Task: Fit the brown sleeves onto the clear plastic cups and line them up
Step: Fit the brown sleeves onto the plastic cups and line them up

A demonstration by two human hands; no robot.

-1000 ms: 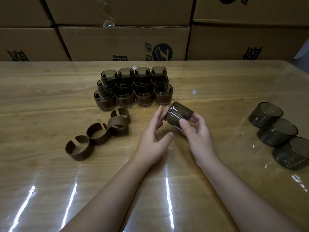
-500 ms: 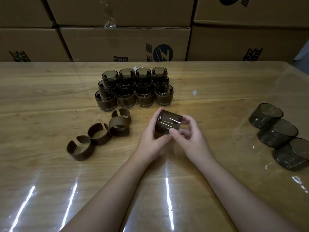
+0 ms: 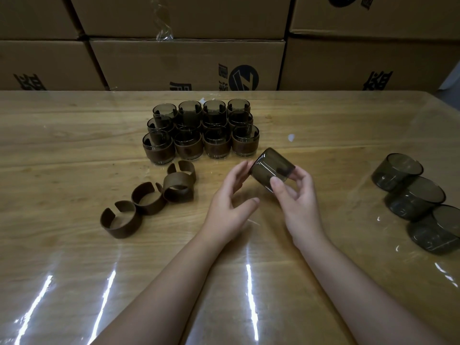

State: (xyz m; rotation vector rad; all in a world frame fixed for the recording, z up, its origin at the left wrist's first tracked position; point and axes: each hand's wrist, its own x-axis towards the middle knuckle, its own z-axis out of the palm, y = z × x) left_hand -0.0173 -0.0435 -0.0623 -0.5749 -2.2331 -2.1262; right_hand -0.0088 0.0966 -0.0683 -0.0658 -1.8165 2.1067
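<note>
The right hand [image 3: 298,202] holds a smoky clear cup [image 3: 272,170] tipped on its side above the counter [image 3: 62,150], thumb on the near wall and fingers curled round the far side. That grip is snug on the cup, which looks to be without a sleeve, though the dim light makes this hard to settle. The left hand [image 3: 229,202] sits just beside it, fingers relaxed and spread, fingertips at or near the cup's end, holding nothing. I judge the tilt lets the person turn and check the cup, or present it for a sleeve.

To the left of the grip, and a little nearer the person, four brown sleeves [image 3: 122,220] lie on the counter, split rings close to one another in a loose string, within easy reach of the free hand. Beyond the grip, slightly left, stands the block of finished cups [image 3: 201,135], sleeved and upright in tidy rows of four. The front row is full, so the cup in hand would likely start a new row nearer the person.

Well to the right of the grip, three bare cups [image 3: 413,195] lie on their sides, overlapping in a line, waiting on the right hand's side. Cardboard boxes [image 3: 186,63] are stacked behind the counter.

The next move probably calls for the left hand to fetch a sleeve.
</note>
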